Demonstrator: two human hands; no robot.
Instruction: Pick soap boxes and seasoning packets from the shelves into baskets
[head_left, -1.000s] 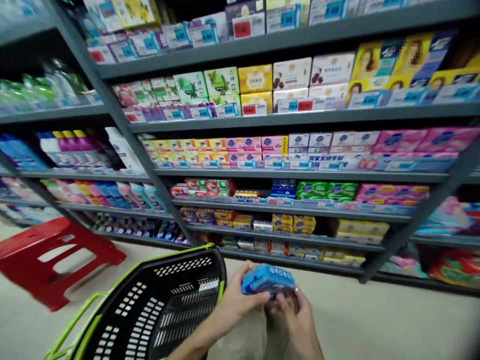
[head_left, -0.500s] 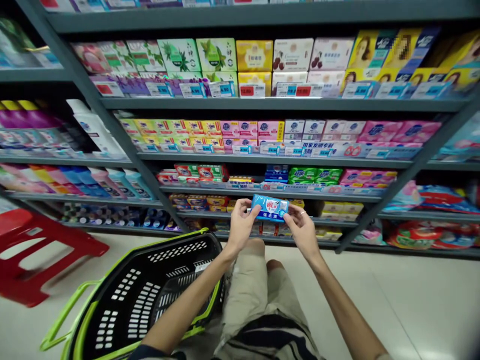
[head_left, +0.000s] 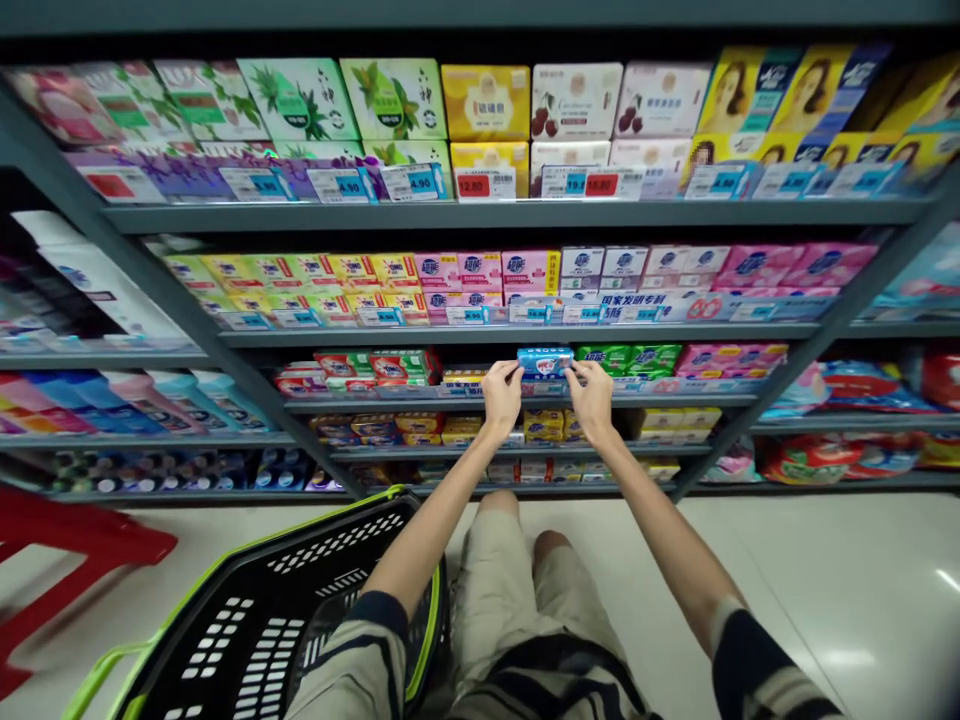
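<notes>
From the head camera, both arms stretch forward to the middle of the frame, toward the grey metal shelving [head_left: 480, 335]. The left hand [head_left: 501, 397] and the right hand [head_left: 592, 398] hold a small blue rectangular plastic-wrapped packet [head_left: 545, 361] between them. Each hand pinches one short end with closed fingertips. The packet's long axis runs left to right across the frame, level with the shelf edge, and its printed face is turned toward the camera. It sits at the front of the third shelf from the top. Whether it already rests on anything there cannot be told.

Just right of the packet lie green wrapped packs [head_left: 628, 358], and beyond them pink ones [head_left: 731, 355]. To its left stand red-and-green packs [head_left: 375, 366]. A black perforated plastic shopping basket with a lime-green rim [head_left: 247, 640] sits at lower left, touching the person's left arm and knee. A red plastic stool [head_left: 67, 545] shows at the left edge, well apart from the hands.
</notes>
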